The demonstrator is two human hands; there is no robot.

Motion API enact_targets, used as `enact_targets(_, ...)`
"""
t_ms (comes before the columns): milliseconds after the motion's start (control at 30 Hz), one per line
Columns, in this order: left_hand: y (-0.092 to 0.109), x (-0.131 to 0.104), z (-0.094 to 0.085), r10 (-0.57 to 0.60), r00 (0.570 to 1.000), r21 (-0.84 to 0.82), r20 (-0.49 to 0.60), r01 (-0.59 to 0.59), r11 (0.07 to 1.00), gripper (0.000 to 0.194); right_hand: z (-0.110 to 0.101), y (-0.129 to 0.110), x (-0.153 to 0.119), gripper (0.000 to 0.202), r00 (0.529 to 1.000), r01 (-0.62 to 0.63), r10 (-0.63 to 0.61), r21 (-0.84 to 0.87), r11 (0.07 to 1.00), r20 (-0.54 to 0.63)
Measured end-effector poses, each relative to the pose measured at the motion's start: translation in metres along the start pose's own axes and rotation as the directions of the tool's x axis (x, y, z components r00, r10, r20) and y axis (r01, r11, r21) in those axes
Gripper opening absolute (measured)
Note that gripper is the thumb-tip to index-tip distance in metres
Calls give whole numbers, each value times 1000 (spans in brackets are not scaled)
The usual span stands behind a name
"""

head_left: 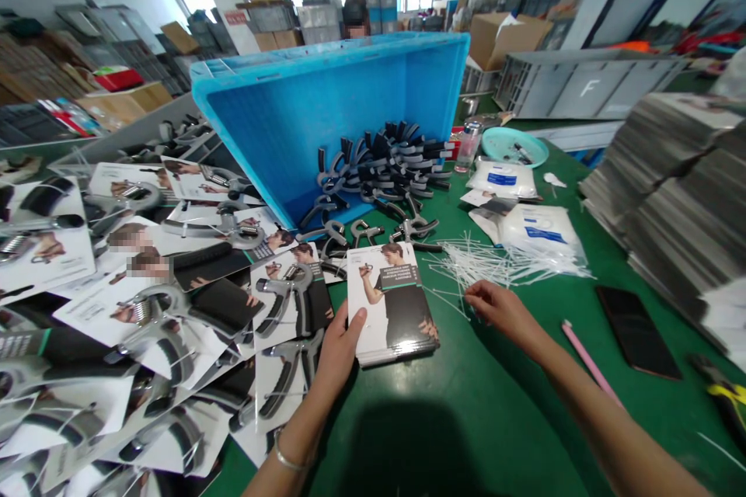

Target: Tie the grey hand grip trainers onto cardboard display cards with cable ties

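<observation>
Card stack: a pile of printed cards [392, 303] is held at the centre of the frame, slightly below the middle, its top face turned to the camera.
Left hand: the stack's left edge is gripped by the left hand [343, 338], with the thumb laid on the top card.
Right hand: the fingers of the right hand [493, 309] are drawn narrowly together at the near edge of the white ties [475, 264], right of centre; whether one is pinched cannot be told.
Blue crate: the upper centre is filled by a blue crate [326, 112], tipped toward the camera, from which hand exercisers [388, 163] are spilled onto the green table [443, 419].
Carded exercisers: the left side is covered by carded exercisers [175, 318], heaped and overlapping.
Right side: a dark phone [638, 330], a pink stick [591, 365] and pliers [726, 396] are laid at lower right, below stacked sheets [670, 194].
Bags: two plastic bags [542, 229] are set beside the ties.
Behind: a person [355, 12] is partly hidden by the crate.
</observation>
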State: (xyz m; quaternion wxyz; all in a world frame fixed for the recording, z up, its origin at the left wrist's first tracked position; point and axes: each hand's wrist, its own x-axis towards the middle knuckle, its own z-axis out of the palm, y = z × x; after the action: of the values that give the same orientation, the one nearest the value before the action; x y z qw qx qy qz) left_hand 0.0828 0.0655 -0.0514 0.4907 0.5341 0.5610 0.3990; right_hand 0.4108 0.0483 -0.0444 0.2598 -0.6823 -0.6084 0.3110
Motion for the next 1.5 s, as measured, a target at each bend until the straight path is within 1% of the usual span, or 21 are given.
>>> enact_targets(100,1,-2,1,-12,1000,5,-13,12,1000,50,16,3,-22,15,999,14,-19,-106,994,-47)
enact_targets(200,-1,0,2,-20,1000,-8,-13,20,1000,48,28,2,-30,13,997,30,-42,-183,983,-60)
enact_targets(300,1,-5,0,12,1000,44,-3,-12,999,49,23,0,-29,13,996,40,-57,-223,974,-68)
enact_targets(367,9,-14,-3,136,989,205,-57,-121,971,52,12,-6,-34,13,991,43,-71,-240,970,-111)
enact_targets(433,25,-28,-5,365,928,424,-77,-301,854,53,-1,-21,-45,13,980,77,-117,-235,969,-160)
enact_targets(467,35,-35,-4,486,873,505,-31,-406,762,51,-7,-32,-53,13,974,116,-154,-215,970,-167)
enact_targets(500,46,-40,-2,572,816,540,76,-516,664,48,-12,-45,-61,13,972,160,-184,-170,972,-142)
enact_targets(567,66,-49,6,637,701,516,320,-693,504,42,-20,-73,-76,11,969,243,-244,-33,970,-30)
enact_targets(633,80,-54,15,591,650,448,478,-759,473,34,-25,-98,-85,11,956,282,-286,69,957,58)
enact_targets(667,83,-56,19,555,657,414,510,-753,511,30,-26,-107,-87,11,953,287,-294,97,953,72)
enact_targets(733,85,-61,24,466,734,343,494,-657,672,26,-27,-116,-86,11,956,280,-288,124,952,54)
enact_targets(800,85,-67,21,328,855,225,402,-439,870,31,-25,-116,-82,10,962,265,-272,138,954,33)
enact_targets(867,84,-71,14,149,932,51,331,-175,983,40,-20,-113,-77,9,961,265,-274,142,954,42)
enact_targets(933,86,-74,5,29,941,-35,337,-18,999,44,-13,-111,-74,8,956,277,-287,127,953,68)
enact_targets(967,87,-74,1,15,934,-10,356,-12,1000,41,-10,-111,-73,8,953,282,-292,121,952,83)
enact_targets(1100,87,-75,-3,98,896,212,434,-207,955,18,-1,-116,-66,6,949,267,-290,179,947,120)
enact_targets(1167,82,-76,0,97,907,196,410,-191,962,19,4,-118,-62,7,955,207,-259,299,931,143)
enact_targets(1233,75,-77,4,42,938,141,343,-96,985,22,12,-119,-60,12,959,91,-210,498,862,189)
enact_targets(1300,70,-79,9,4,957,106,291,-36,994,24,26,-119,-61,18,946,-43,-189,678,733,264)
enact_targets(1400,67,-83,13,42,963,139,268,-82,987,24,49,-120,-66,20,922,-161,-189,779,606,337)
enact_targets(1500,64,-81,10,112,947,218,301,-183,959,24,63,-120,-72,24,934,-161,-158,771,616,321)
